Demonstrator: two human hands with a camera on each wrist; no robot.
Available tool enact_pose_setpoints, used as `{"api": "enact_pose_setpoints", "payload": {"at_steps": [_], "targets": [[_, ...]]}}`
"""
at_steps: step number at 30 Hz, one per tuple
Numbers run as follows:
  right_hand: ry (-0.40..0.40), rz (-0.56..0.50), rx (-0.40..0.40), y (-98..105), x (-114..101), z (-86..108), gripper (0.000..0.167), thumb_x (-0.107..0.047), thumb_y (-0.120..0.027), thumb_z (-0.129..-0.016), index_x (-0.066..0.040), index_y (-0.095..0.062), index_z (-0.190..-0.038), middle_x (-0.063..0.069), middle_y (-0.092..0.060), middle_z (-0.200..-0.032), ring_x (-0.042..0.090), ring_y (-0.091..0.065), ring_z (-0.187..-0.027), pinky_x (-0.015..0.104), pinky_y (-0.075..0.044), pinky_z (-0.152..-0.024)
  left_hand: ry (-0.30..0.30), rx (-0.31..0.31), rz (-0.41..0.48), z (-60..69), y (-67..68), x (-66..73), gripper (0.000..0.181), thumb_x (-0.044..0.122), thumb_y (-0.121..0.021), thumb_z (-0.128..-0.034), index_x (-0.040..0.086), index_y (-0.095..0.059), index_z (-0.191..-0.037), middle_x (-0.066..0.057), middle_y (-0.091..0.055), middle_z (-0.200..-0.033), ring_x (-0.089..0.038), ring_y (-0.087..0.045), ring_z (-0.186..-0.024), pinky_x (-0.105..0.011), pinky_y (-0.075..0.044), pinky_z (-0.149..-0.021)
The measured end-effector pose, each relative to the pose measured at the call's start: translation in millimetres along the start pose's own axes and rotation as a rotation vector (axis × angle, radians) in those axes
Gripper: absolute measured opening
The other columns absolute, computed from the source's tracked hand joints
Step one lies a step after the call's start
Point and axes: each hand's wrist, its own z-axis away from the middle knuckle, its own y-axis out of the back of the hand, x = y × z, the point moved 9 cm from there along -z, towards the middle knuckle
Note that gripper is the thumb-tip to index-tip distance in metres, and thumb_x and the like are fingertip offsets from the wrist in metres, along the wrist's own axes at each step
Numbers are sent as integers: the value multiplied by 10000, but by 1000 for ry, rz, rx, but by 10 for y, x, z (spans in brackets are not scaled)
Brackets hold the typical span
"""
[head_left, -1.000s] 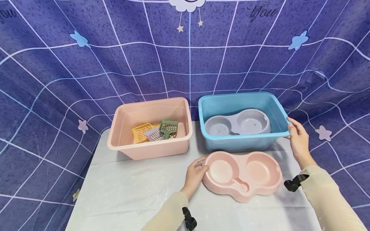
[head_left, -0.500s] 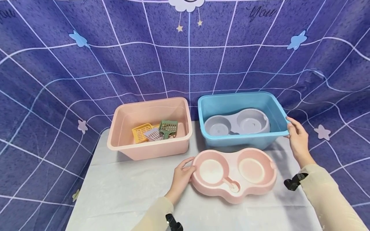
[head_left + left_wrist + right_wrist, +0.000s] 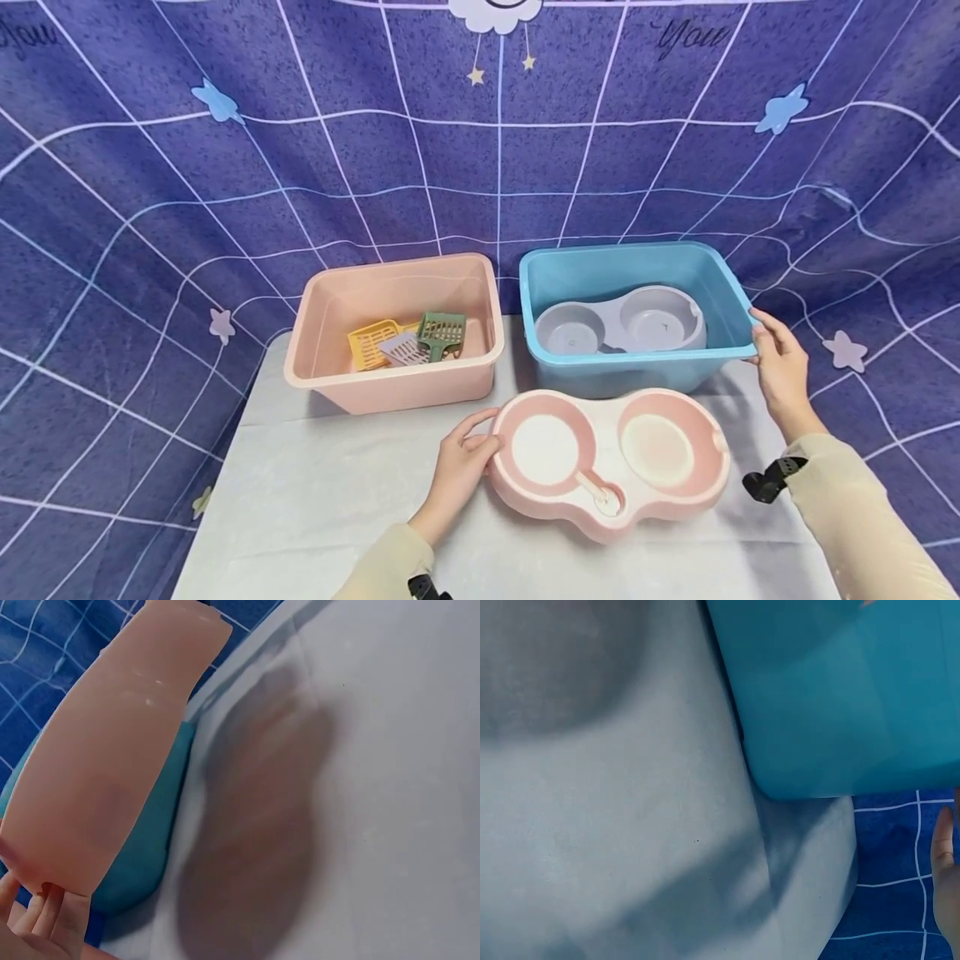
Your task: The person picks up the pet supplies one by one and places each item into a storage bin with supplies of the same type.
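My left hand (image 3: 455, 467) grips the left end of a pink double pet bowl (image 3: 604, 433). The bowl hangs above the table in front of the blue bin; in the left wrist view its smooth underside (image 3: 105, 765) shows, with a shadow on the cloth apart from it. At the right, my right hand (image 3: 783, 375) holds the right rim of the blue bin (image 3: 637, 368). Inside that bin lies a grey double pet bowl (image 3: 611, 321). Only part of the right hand (image 3: 946, 877) appears in the right wrist view, beside the bin's wall.
Left of the blue bin stands a pink bin (image 3: 405, 390) holding litter scoops: a green one (image 3: 441, 329), a grey one (image 3: 403, 350) and yellow (image 3: 367, 343). A white cloth covers the table (image 3: 322, 500). Behind hangs a blue gridded curtain (image 3: 450, 158).
My left hand has shifted left with the pink bowl, which now looks larger and nearer the camera. The right hand stays on the blue bin's rim. The camera view has shifted slightly.
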Motion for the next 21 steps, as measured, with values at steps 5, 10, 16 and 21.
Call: {"api": "enact_pose_setpoints", "payload": {"at_steps": [5,10,16,21], "targets": [[11,19,3,-1,-6,8,332,-207,-538,-1022,-201,-641,-1337,-109,-603,-929,14,-539,-743,91,-479,-637,-37,-6,7,64,44,140,471,17,-653,-833,84,-638,-1299,-84,-695,-757,-71,-538,-566,-192,-468,-546],[-7,8,18,-2,12,-5,330,-192,-540,-1021,-188,-644,-1334,-126,-616,-928,22,-545,-781,92,-479,-633,-68,-2,11,73,106,293,472,-16,-631,-821,102,-655,-1278,-55,-666,-726,-76,-507,-563,-199,-434,-546],[-14,27,11,-15,4,-11,338,-189,-531,-1025,-185,-633,-1347,-154,-617,-932,13,-551,-802,91,-478,-636,-69,4,44,70,160,447,452,-17,-626,-829,93,-663,-1266,-88,-704,-791,-73,-525,-581,-197,-461,-562],[-5,100,15,4,-16,-7,349,-204,-514,-1033,-195,-617,-1367,-173,-599,-936,-1,-550,-816,81,-475,-649,-74,1,59,79,167,560,433,14,-650,-852,81,-654,-1279,-113,-720,-834,-69,-537,-583,-206,-471,-567]]}}
